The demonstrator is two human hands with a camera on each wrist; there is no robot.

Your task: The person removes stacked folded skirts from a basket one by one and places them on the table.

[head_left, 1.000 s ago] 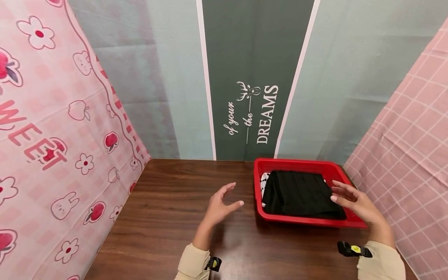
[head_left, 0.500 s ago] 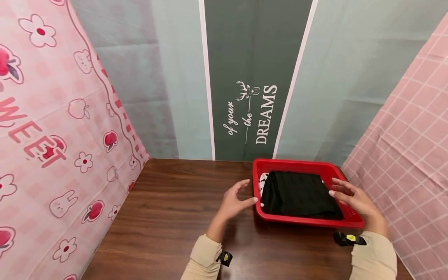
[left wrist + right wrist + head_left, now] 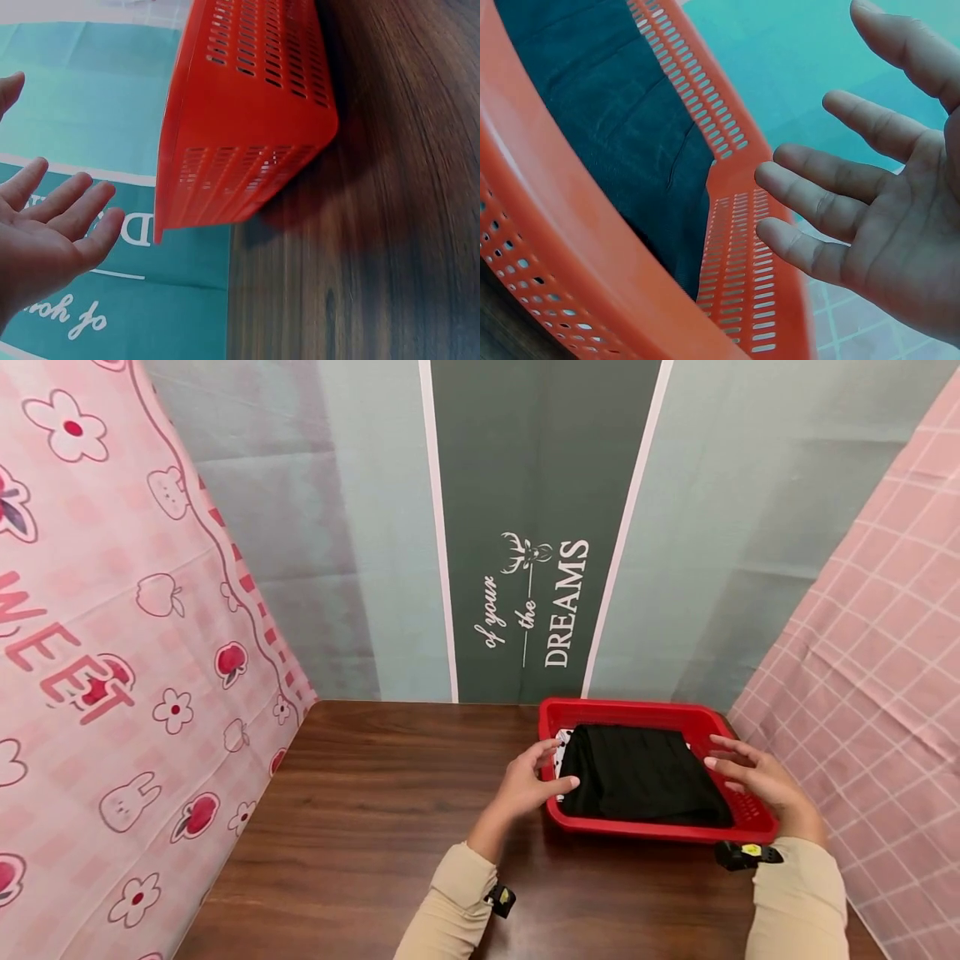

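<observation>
A red plastic basket (image 3: 660,833) with slotted walls stands at the right of the table, holding a folded black cloth (image 3: 648,772). A bit of white cloth (image 3: 562,742) with black spots peeks out at its left end. My left hand (image 3: 527,783) hovers at the basket's left rim, thumb and fingers spread; in the left wrist view its fingers show apart from the basket wall (image 3: 232,105). Over the right end is my right hand (image 3: 768,783), fingers loosely extended and holding nothing. The right wrist view has those fingers (image 3: 817,202) above the slotted rim, beside the black cloth (image 3: 622,112).
The brown wooden table (image 3: 375,810) extends left of the basket. A green and grey curtain (image 3: 525,485) with lettering hangs behind it. Pink printed cloth (image 3: 150,635) hangs on the left, and pink checked cloth (image 3: 862,652) hangs close to the basket's right side.
My left hand has moved right, from over the bare table to the basket's left rim. The right hand has shifted only slightly; the basket and cloth look the same.
</observation>
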